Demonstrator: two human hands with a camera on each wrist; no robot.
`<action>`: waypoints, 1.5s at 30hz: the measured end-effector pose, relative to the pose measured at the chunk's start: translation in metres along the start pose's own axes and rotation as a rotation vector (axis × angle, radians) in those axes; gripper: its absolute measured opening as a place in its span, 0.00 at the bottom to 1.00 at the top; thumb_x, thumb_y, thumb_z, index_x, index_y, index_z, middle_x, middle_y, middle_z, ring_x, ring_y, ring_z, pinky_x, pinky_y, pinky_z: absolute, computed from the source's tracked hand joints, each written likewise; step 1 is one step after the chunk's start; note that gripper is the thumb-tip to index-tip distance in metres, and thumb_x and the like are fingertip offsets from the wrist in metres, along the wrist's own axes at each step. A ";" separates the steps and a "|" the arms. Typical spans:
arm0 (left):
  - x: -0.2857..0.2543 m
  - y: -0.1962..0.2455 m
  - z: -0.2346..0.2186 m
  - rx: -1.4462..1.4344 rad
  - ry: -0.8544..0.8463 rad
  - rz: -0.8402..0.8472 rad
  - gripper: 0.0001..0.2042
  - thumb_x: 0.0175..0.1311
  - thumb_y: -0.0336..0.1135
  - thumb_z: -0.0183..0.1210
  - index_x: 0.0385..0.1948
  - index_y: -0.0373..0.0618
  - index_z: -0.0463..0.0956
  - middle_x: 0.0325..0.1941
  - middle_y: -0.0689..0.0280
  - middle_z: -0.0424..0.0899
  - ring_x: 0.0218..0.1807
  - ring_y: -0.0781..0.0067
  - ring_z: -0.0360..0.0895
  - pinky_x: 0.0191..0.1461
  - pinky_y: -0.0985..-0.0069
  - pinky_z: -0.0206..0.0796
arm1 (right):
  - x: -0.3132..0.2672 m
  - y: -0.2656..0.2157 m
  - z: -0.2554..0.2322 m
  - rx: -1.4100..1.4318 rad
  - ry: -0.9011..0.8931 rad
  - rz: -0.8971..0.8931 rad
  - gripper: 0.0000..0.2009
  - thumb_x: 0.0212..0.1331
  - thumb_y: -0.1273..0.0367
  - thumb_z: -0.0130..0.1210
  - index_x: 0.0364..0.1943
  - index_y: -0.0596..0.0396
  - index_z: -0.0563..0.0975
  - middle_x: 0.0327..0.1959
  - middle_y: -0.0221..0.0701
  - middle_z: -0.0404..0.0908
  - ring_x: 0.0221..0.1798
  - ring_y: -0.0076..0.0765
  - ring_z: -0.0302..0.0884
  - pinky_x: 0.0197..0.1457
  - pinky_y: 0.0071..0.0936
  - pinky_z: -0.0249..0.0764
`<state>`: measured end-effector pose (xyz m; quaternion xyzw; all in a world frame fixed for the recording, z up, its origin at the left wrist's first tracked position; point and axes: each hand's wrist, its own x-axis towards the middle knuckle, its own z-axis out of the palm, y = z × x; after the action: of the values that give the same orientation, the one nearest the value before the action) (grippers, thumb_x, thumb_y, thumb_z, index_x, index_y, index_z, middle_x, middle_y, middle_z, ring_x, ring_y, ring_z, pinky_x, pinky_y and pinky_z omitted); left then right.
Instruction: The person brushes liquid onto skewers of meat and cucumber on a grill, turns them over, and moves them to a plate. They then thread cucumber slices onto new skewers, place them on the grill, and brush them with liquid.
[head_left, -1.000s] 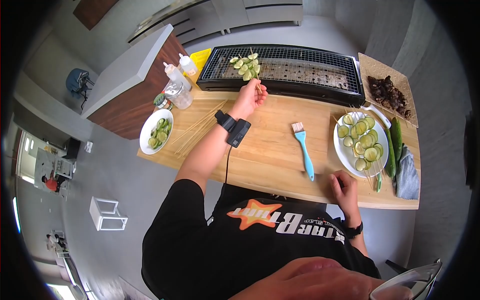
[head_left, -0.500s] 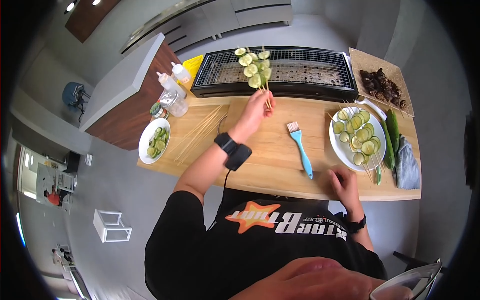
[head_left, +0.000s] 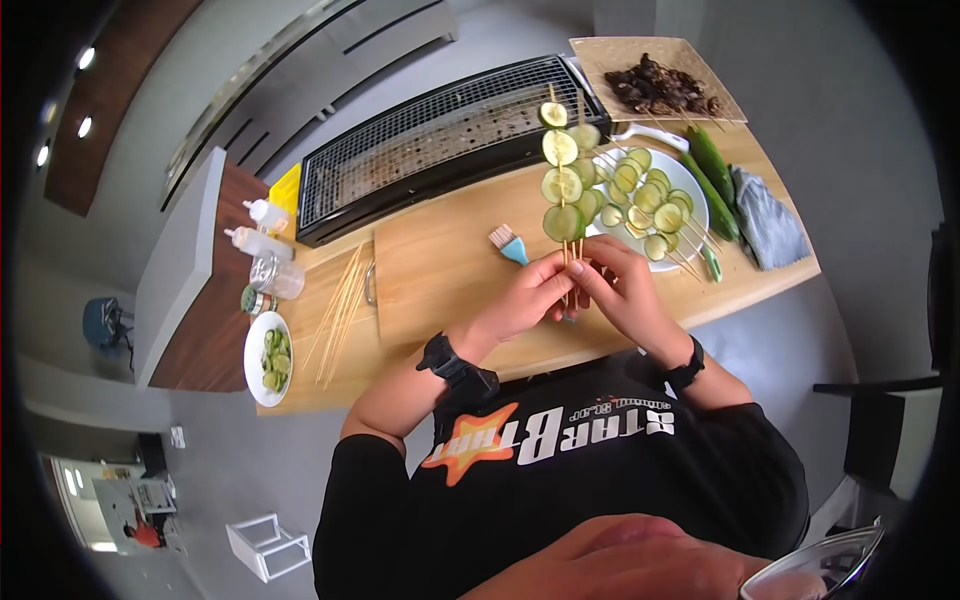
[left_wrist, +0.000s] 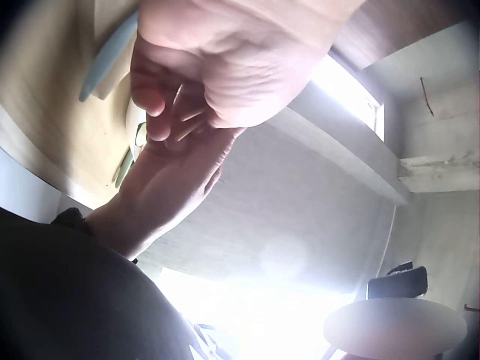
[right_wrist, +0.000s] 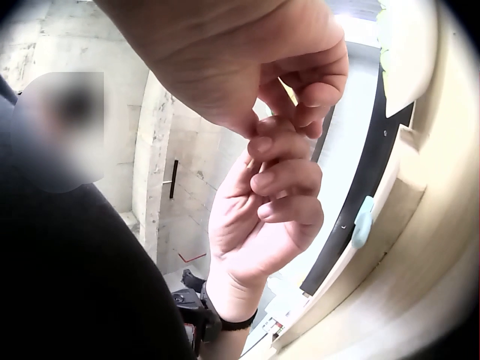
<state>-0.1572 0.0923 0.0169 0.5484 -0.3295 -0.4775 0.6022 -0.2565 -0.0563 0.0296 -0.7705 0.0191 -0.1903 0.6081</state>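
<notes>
In the head view, skewers of cucumber slices stand upright over the front of the table. My left hand pinches their bare lower ends from one side. From the other, my right hand grips the same sticks, fingertips meeting the left's. Stick ends show among the fingers in the left wrist view; in the right wrist view the curled fingers of both hands hide them. Behind the raised slices is a white plate with more cucumber skewers. A blue-handled brush lies partly hidden behind my left hand.
A black grill stands along the far edge. Dark charred pieces lie on a tray at back right. Whole cucumbers and a grey cloth are rightmost. Leftward are bare skewers, squeeze bottles and a bowl.
My left hand has brought the cucumber skewers from the grill toward my body and rightward. My right hand has risen from the table edge and taken hold of the sticks. The head view has turned.
</notes>
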 end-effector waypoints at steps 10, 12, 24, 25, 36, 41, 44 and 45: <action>0.014 0.005 0.016 0.409 -0.053 0.127 0.08 0.73 0.34 0.44 0.40 0.39 0.67 0.32 0.68 0.78 0.31 0.79 0.73 0.35 0.79 0.66 | -0.015 0.020 -0.012 0.129 0.096 0.085 0.09 0.58 0.68 0.61 0.35 0.61 0.81 0.34 0.33 0.78 0.31 0.23 0.74 0.29 0.20 0.67; 0.014 0.011 0.020 0.499 -0.041 0.132 0.07 0.72 0.33 0.46 0.39 0.37 0.68 0.30 0.67 0.78 0.30 0.78 0.73 0.35 0.78 0.67 | -0.016 0.014 -0.015 0.171 0.104 0.080 0.08 0.59 0.70 0.60 0.34 0.62 0.81 0.35 0.32 0.78 0.32 0.23 0.74 0.31 0.20 0.68; 0.003 0.034 0.016 0.731 -0.132 0.062 0.09 0.66 0.31 0.54 0.43 0.38 0.76 0.31 0.66 0.81 0.32 0.80 0.75 0.37 0.79 0.68 | -0.016 0.003 -0.044 0.210 0.004 0.243 0.08 0.60 0.71 0.59 0.28 0.63 0.79 0.25 0.22 0.74 0.28 0.15 0.66 0.31 0.17 0.62; -0.002 0.033 0.010 0.641 -0.105 0.045 0.10 0.66 0.31 0.53 0.44 0.38 0.76 0.32 0.67 0.81 0.32 0.80 0.75 0.38 0.80 0.69 | -0.015 0.004 -0.050 0.163 0.002 0.210 0.09 0.61 0.70 0.59 0.27 0.63 0.79 0.24 0.21 0.74 0.28 0.14 0.66 0.30 0.17 0.62; -0.047 0.002 -0.095 0.280 0.540 0.150 0.08 0.69 0.35 0.51 0.40 0.40 0.76 0.29 0.73 0.76 0.32 0.87 0.70 0.36 0.87 0.64 | -0.001 0.005 -0.116 -0.383 0.223 0.128 0.08 0.57 0.72 0.60 0.28 0.66 0.79 0.21 0.29 0.75 0.25 0.21 0.67 0.28 0.23 0.63; -0.048 -0.014 -0.102 0.230 0.582 0.154 0.08 0.69 0.35 0.51 0.38 0.41 0.75 0.28 0.74 0.75 0.30 0.88 0.68 0.34 0.88 0.62 | 0.000 0.010 -0.112 -0.684 0.305 0.137 0.07 0.54 0.72 0.59 0.28 0.65 0.80 0.23 0.38 0.77 0.23 0.33 0.70 0.28 0.27 0.65; -0.047 -0.021 -0.099 0.226 0.603 0.166 0.08 0.69 0.35 0.51 0.38 0.40 0.75 0.29 0.74 0.76 0.31 0.87 0.69 0.35 0.87 0.63 | 0.001 0.009 -0.112 -0.769 0.297 0.154 0.08 0.54 0.71 0.60 0.28 0.64 0.80 0.26 0.40 0.78 0.24 0.38 0.72 0.29 0.29 0.68; -0.046 -0.022 -0.097 0.231 0.610 0.183 0.08 0.69 0.35 0.52 0.37 0.40 0.75 0.29 0.74 0.76 0.31 0.88 0.69 0.35 0.87 0.63 | 0.001 0.009 -0.112 -0.783 0.306 0.130 0.07 0.54 0.71 0.59 0.28 0.64 0.80 0.26 0.40 0.78 0.25 0.39 0.73 0.30 0.29 0.68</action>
<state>-0.0881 0.1704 -0.0164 0.6987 -0.2338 -0.1949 0.6474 -0.2898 -0.1633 0.0422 -0.9033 0.2284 -0.2423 0.2706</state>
